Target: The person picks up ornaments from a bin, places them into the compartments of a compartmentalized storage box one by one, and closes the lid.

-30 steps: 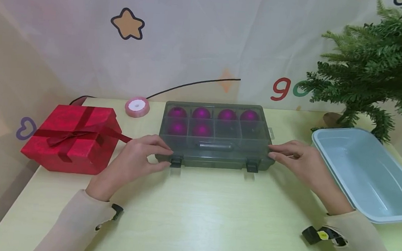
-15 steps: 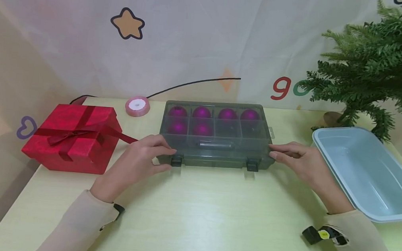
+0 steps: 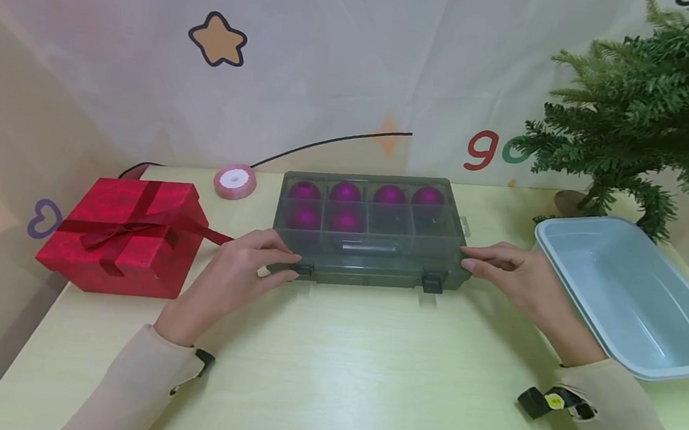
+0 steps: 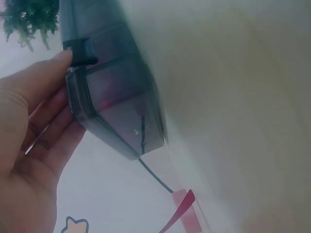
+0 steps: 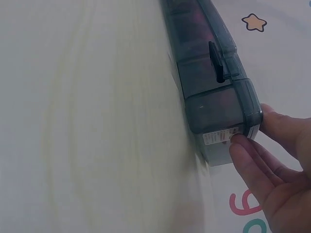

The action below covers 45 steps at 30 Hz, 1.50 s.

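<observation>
A smoky, see-through plastic case (image 3: 371,262) with a shut lid lies in the middle of the table. Inside its compartments are several purple balls (image 3: 346,192). My left hand (image 3: 238,268) is at the case's front left corner, its fingers over the lid edge. In the left wrist view the left thumb touches a dark latch (image 4: 82,52). At the opposite end my right hand (image 3: 514,277) pinches the front right corner between thumb and fingers. The right latch (image 3: 433,282) hangs at the front, untouched. A printed label (image 5: 219,136) shows on the right end.
On the left sits a red gift box (image 3: 127,237) with a dark red ribbon. A pink ribbon roll (image 3: 234,181) lies behind it. At right are a light blue basin (image 3: 639,295) and a green artificial tree (image 3: 642,118). A printed cloth (image 3: 334,50) hangs behind the table.
My left hand has shifted slightly right, and its thumb has risen to the left latch, which now shows less below the lid. The right hand and the case stay put.
</observation>
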Each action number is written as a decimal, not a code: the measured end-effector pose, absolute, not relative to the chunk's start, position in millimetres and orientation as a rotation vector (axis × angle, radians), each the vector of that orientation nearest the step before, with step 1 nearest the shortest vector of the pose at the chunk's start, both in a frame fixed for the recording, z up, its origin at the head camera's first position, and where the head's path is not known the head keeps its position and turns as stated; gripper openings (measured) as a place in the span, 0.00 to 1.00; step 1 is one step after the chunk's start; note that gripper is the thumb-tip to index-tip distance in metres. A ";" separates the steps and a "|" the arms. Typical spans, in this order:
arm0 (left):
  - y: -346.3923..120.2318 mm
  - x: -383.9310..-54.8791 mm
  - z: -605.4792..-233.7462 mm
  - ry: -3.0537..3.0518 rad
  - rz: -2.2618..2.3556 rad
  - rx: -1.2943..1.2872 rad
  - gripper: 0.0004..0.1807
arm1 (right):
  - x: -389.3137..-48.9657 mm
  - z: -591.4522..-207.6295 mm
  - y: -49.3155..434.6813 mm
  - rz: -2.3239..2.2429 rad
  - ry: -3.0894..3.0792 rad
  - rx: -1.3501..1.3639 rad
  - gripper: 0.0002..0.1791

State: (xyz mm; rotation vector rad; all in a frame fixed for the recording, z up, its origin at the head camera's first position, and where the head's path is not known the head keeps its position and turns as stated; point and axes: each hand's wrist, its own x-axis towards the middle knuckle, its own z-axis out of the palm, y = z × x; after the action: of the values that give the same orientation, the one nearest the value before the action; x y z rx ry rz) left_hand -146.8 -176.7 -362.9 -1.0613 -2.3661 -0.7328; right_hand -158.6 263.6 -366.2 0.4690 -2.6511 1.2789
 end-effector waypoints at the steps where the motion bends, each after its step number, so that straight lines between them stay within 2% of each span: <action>1: -176.3 -147.1 -362.8 -2.365 -0.731 -1.054 0.17 | -159.0 -366.5 263.7 1.286 -2.646 0.471 0.15; 35: -170.3 -146.7 -363.3 -2.369 -0.704 -0.963 0.16 | -161.3 -370.0 264.3 1.266 -2.617 0.486 0.15; 45: -177.0 -151.6 -366.3 -2.357 -0.867 -0.826 0.11 | -161.6 -372.8 264.7 1.251 -2.629 0.475 0.15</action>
State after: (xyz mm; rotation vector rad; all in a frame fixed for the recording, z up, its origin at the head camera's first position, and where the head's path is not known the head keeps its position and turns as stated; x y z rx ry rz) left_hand -151.6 -177.0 -366.3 -0.8261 -2.3569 -0.8670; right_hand -161.6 264.7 -372.8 0.4754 -2.6285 1.2507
